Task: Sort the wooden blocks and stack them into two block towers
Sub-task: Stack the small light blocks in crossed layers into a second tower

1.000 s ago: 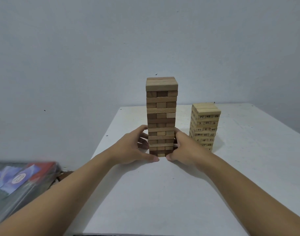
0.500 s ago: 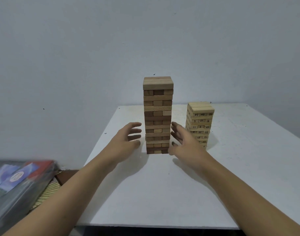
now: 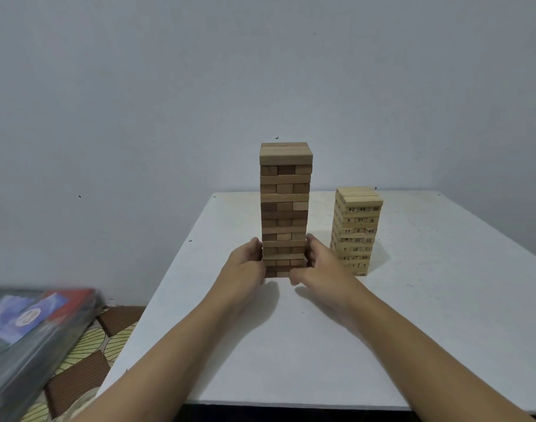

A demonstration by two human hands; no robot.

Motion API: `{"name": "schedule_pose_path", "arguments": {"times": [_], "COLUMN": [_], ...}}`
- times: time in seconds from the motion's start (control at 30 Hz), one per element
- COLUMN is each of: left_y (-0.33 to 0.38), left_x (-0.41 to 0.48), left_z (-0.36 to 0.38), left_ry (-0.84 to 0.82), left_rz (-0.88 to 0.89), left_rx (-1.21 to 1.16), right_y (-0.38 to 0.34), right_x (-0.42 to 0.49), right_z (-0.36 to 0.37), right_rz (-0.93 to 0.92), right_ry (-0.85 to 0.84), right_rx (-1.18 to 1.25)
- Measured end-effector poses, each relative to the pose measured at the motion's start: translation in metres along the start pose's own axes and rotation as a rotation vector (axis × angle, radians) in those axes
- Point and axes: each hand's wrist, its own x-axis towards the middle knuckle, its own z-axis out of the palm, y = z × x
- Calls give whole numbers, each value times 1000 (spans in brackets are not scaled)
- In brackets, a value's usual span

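Blocks stand sorted into two towers on a white table (image 3: 443,300) in front of a pale wall (image 3: 169,86). At the far left, off the table, a flat box (image 3: 32,324) with a blue and red printed lid lies tilted over a floor (image 3: 87,354) patterned in brown and yellow. The left hand (image 3: 245,269) reaches in from the lower left and rests flat against the left side of the tall tower (image 3: 285,202), low down, its fingers straight and laid along the wood. That tower stands upright near the middle of the table, built of mixed light and dark brown layers that alternate in direction. The right hand (image 3: 321,268) presses the tower's right side at the same low height, fingers straight, thumb tip at the front bottom corner. Between the two palms the base is squeezed, with neither hand curled around any single block. Just to the right, apart from the hand, the short tower (image 3: 356,229) of pale blocks printed with black numbers stands untouched.
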Motion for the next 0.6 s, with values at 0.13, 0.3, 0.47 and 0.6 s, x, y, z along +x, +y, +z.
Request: {"name": "schedule_pose_path", "arguments": {"times": [0.13, 0.3, 0.47, 0.6], "left_y": [-1, -3, -3, 1], "left_x": [1, 2, 3, 0], "left_z": [1, 4, 1, -4], "left_ry": [-21, -38, -53, -18], "left_rz": [3, 30, 37, 32], "left_rx": [17, 16, 39, 54], "right_y": [2, 5, 6, 3], "right_x": [4, 6, 6, 3], "right_z": [3, 4, 3, -2], "right_rz": [-20, -39, -49, -103], "right_ry": [-25, -5, -3, 6], "right_rx": [7, -10, 8, 53]}}
